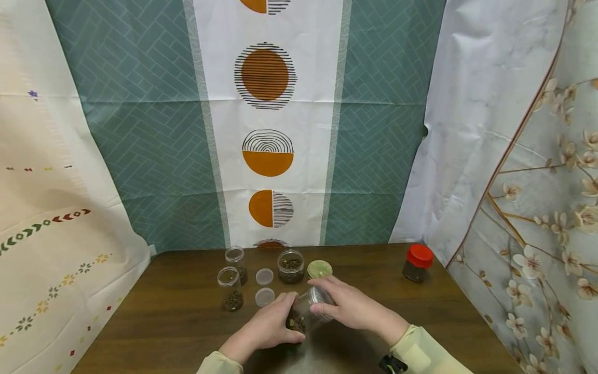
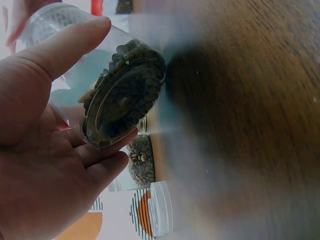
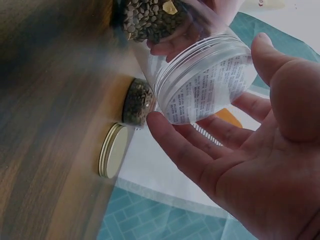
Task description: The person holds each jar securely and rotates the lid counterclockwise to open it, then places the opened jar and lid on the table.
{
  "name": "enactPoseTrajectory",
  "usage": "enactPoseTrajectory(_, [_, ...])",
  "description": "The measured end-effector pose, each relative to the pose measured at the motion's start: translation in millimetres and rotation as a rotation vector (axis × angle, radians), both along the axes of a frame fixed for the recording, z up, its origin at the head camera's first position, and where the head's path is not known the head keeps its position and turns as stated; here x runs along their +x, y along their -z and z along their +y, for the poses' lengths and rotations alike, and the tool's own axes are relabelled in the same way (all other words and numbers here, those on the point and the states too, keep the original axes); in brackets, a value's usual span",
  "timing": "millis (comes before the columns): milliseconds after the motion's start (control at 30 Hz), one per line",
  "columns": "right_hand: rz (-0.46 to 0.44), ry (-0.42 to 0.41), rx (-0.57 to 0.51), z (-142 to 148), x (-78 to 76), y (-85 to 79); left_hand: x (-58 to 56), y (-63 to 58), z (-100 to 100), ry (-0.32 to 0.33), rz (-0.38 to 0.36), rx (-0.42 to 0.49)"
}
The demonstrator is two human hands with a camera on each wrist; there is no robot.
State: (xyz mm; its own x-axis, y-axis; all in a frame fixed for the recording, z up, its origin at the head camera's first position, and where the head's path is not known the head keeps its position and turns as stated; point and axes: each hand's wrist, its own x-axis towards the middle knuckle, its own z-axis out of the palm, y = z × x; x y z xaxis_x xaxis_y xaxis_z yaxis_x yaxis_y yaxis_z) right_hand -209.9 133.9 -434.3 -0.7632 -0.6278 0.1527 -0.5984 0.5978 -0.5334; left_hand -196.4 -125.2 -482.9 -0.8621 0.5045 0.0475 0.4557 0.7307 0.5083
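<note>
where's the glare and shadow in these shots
head: pale glare on the table at the bottom edge, dark shadow just right of it; left wrist: dim, dark shadow beside the jar; right wrist: dim, hazy sheen across the tabletop

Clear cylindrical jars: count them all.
5: near tall jar, far tall jar, both left; squat jar central; red-lidded jar right; tilted jar in left hand and right hand; others possibly hidden.
</note>
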Motion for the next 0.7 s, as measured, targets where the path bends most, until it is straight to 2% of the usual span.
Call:
enactPoseTrajectory(300, [0.011, -0.031, 0.002, 1.0, -2.4, 4.1, 0.1, 1.8, -1.1, 0.002, 0.012, 0.007])
enactPoseTrajectory(700, [-0.024, -0.049, -0.015, 3.5, -1.4, 4.7, 1.7, 1.0, -2.0, 0.008, 0.023, 0.016])
